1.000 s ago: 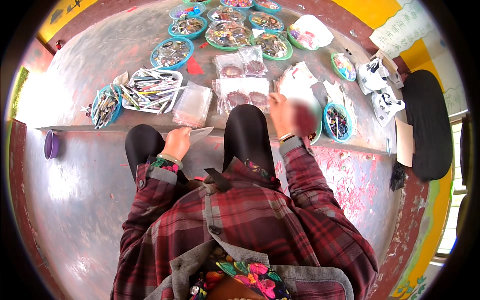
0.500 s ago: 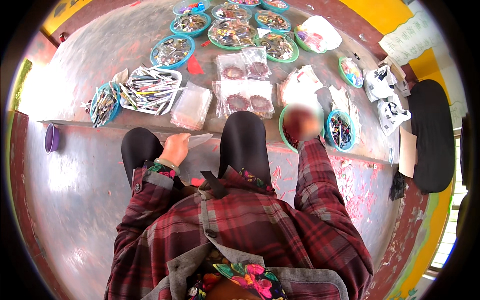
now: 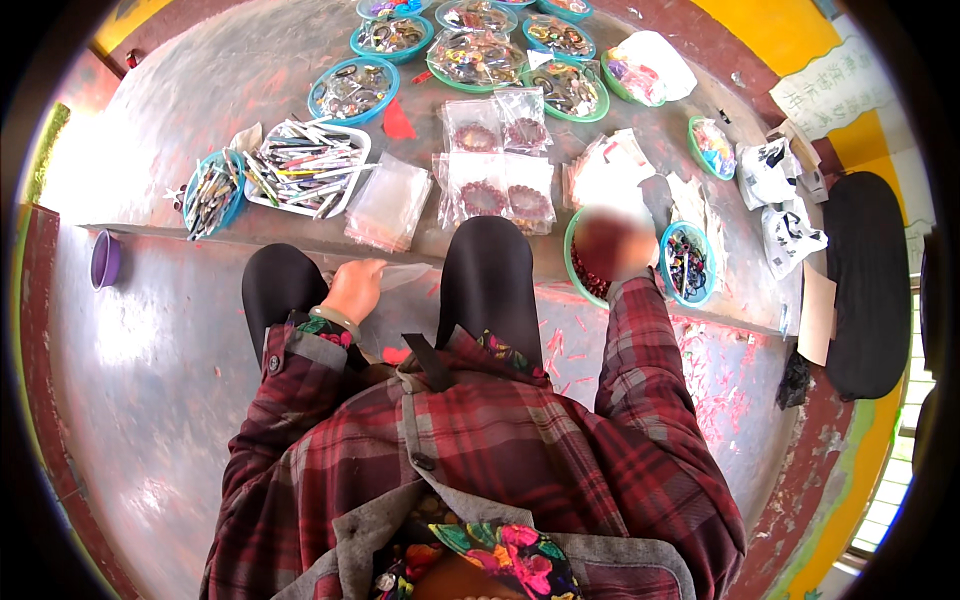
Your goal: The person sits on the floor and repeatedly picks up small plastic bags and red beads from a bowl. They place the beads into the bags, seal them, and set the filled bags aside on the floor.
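My left hand (image 3: 355, 290) rests by my left knee, its fingers pinched on the edge of a small clear plastic bag (image 3: 405, 274) that points toward my right knee. Over a green basket (image 3: 571, 262) on the ledge's front edge reaches my right hand (image 3: 643, 250). A blurred patch covers its fingers, so their hold cannot be made out. Dark red beaded bracelets (image 3: 594, 280) show inside that basket. Beyond my right knee lie several clear bags with one beaded bracelet (image 3: 483, 199) in each. A stack of flat clear bags (image 3: 388, 205) lies to their left.
A white tray (image 3: 362, 150) of pens and a blue basket (image 3: 240, 205) of pens stand at left. Another blue basket (image 3: 708, 287) is beside the green one. Several baskets of trinkets, such as a blue one (image 3: 316, 102), fill the back. White plastic bags (image 3: 790, 240) sit at right.
The view has shifted slightly. My left hand still pinches the clear bag, and my right hand stays over the green basket, with more of the bracelets showing there now.
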Motion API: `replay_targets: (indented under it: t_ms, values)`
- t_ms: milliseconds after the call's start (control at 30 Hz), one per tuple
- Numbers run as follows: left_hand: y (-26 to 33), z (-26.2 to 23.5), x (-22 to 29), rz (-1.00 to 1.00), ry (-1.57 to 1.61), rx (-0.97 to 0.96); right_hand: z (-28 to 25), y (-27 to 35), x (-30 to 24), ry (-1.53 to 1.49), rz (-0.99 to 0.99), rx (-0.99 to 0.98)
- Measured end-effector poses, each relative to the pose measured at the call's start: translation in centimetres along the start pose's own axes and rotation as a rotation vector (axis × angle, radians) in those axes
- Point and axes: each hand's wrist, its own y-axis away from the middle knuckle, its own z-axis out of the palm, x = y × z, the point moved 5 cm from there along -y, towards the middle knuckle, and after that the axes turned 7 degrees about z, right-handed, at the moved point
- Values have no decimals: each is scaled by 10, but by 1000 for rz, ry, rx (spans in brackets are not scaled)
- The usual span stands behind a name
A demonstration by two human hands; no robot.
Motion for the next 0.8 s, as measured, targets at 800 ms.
replay_targets:
  t_ms: [800]
  values:
    - [6, -5, -8, 54, 80, 132, -211, 201, -242, -1126, -641, -767]
